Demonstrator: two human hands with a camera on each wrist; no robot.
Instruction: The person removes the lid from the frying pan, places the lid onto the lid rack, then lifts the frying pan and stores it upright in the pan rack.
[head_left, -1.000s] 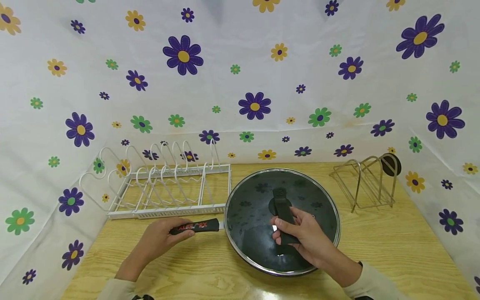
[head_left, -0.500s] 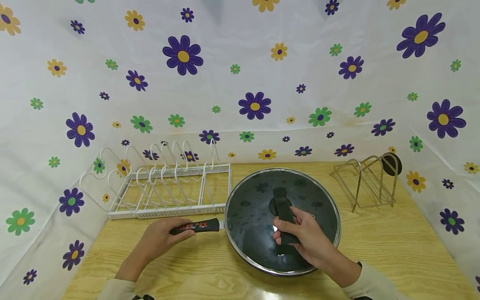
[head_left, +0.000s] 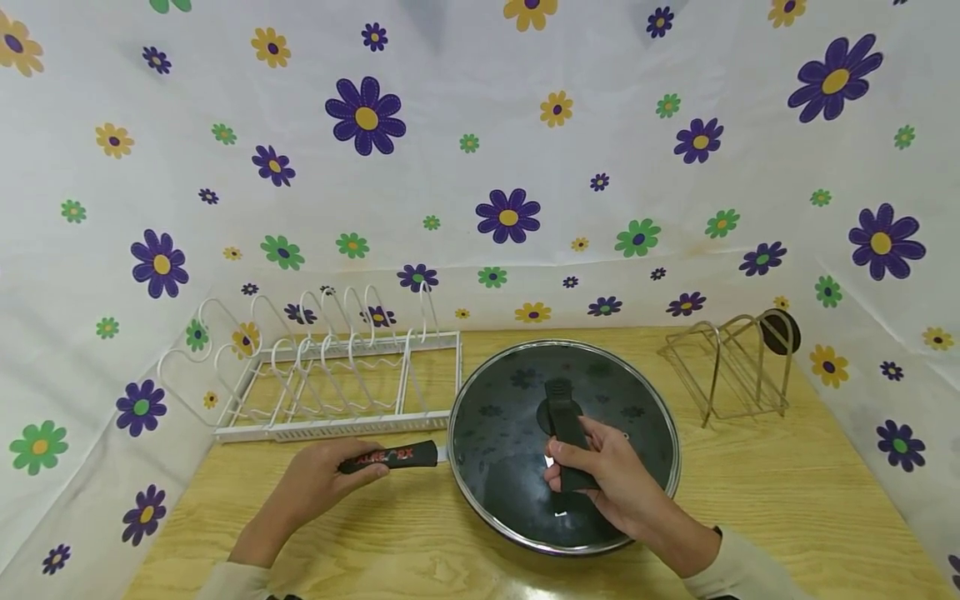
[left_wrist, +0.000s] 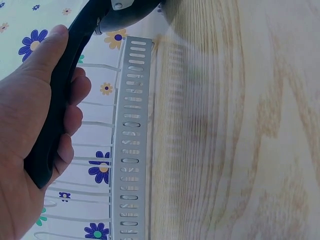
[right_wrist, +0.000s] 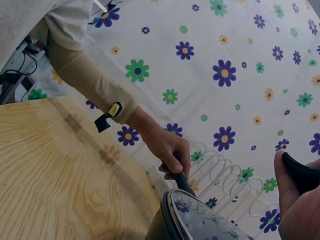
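A dark frying pan [right_wrist: 161,227] is covered by a round glass lid [head_left: 498,500] with a metal rim, at the middle of the table. My left hand [head_left: 318,475] grips the pan's black handle [head_left: 408,455], which points left and bears red lettering. In the left wrist view, fingers and thumb wrap that handle [left_wrist: 60,95]. On top of the lid, my right hand [head_left: 611,471] holds the tall black lid handle [head_left: 572,442], thumb on the near side. The right wrist view shows the lid [right_wrist: 200,212] lying over the pan's rim.
A white wire dish rack [head_left: 360,427] stands at the back left, just behind the pan handle. To the back right is a smaller metal wire rack [head_left: 720,375] with a round black object [head_left: 781,332] at its far end. Flower-printed cloth encloses the wooden table [head_left: 810,500].
The head view has shifted very slightly. Both hands keep their holds on the pan handle and the lid handle, and the pan and lid stay in place.
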